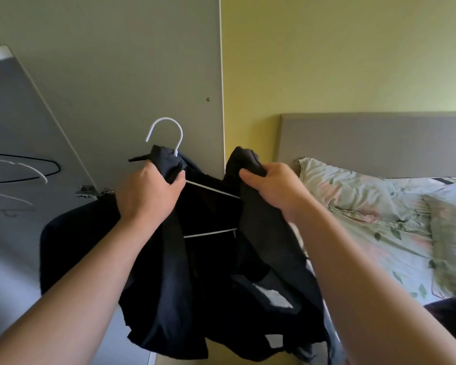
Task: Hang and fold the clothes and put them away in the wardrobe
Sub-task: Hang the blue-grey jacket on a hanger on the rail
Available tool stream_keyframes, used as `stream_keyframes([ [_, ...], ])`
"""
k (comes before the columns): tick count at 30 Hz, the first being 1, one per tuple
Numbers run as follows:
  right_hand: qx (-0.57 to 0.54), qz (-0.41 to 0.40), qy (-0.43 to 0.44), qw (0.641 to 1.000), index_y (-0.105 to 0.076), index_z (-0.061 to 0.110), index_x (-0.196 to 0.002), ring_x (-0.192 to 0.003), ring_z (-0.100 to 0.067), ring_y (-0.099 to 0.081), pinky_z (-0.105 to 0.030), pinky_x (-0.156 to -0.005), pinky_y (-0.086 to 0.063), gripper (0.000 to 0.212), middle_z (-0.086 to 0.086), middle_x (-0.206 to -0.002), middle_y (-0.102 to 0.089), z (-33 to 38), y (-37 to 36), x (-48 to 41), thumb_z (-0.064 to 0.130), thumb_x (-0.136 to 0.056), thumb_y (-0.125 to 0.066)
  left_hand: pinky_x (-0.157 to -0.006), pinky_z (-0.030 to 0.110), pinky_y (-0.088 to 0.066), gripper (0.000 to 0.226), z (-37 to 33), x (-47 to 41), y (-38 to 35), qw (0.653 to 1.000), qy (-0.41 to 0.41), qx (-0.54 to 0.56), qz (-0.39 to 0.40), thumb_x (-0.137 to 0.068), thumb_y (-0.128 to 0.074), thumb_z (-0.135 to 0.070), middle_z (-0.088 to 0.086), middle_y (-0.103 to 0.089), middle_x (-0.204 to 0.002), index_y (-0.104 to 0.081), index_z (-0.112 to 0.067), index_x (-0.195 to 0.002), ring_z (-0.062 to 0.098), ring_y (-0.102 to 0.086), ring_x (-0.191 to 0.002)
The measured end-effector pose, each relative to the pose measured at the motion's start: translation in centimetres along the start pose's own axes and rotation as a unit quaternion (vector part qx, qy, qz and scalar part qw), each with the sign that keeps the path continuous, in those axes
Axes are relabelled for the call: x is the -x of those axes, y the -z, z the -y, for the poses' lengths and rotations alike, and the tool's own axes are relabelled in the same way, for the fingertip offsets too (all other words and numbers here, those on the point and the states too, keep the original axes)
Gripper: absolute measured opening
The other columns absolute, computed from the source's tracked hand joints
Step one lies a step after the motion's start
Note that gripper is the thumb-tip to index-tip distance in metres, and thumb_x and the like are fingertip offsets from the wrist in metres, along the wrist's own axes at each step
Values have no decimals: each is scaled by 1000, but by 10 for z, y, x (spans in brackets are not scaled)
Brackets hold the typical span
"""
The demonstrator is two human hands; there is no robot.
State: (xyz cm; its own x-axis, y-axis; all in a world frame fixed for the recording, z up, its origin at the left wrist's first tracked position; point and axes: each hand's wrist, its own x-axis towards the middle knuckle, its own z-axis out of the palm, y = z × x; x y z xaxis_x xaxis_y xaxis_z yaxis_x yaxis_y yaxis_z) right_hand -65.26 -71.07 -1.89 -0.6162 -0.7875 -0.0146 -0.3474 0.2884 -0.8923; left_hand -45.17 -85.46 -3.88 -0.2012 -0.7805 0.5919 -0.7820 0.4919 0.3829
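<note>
Our left hand [149,192] is curled tight round a bunch of the black top [208,285], right below the hook of the white hanger [166,119]. Our right hand [273,189], at three o'clock of the left and apart from it, grips the other shoulder of the top, thumb pressed on the cloth. Between the two hands the hanger's thin bars show inside the top, which hangs open down toward six o'clock. Behind, at twelve o'clock, stands the grey wardrobe [116,61]; at nine o'clock spare hangers [29,167] hang. At three o'clock lies the bed [379,233] with flowered sheets, with a grey headboard [379,138] and yellow wall [340,54] above.
</note>
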Motion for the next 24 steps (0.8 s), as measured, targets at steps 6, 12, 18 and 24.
stream_keyframes([
  [6,124,115,190,967,-57,17,-70,-53,-2,-46,-23,-53,-40,35,4,-63,-55,-4,-68,32,42,-89,-73,-69,34,-41,51,1,-7,-5,988,52,134,58,-83,-72,-56,18,-72,-101,-62,-11,-104,40,-68,-97],
  [12,336,42,237,911,-62,34,-122,-118,-28,-38,-43,-98,-34,41,0,-120,-49,-22,-60,25,32,-81,-59,-59,1,-36,25,13,6,-2,966,12,251,59,-86,-77,-38,-19,-62,-74,-64,-20,-96,7,-63,-77],
  [18,260,-134,287,912,-51,18,-116,-108,-30,-56,-44,-100,-33,34,-1,-112,-59,-25,-60,16,25,-84,-60,-61,1,-39,20,18,5,1,953,-21,295,68,-88,-76,-35,-11,-69,-74,-70,-17,-84,2,-64,-74],
  [24,371,-72,349,857,-64,16,-94,-84,-29,-61,-41,-73,-50,35,1,-87,-64,-17,-61,8,47,-101,-52,-64,-2,-38,17,16,9,10,949,-101,289,70,-88,-76,-35,-23,-62,-74,-60,-31,-88,-21,-57,-73],
])
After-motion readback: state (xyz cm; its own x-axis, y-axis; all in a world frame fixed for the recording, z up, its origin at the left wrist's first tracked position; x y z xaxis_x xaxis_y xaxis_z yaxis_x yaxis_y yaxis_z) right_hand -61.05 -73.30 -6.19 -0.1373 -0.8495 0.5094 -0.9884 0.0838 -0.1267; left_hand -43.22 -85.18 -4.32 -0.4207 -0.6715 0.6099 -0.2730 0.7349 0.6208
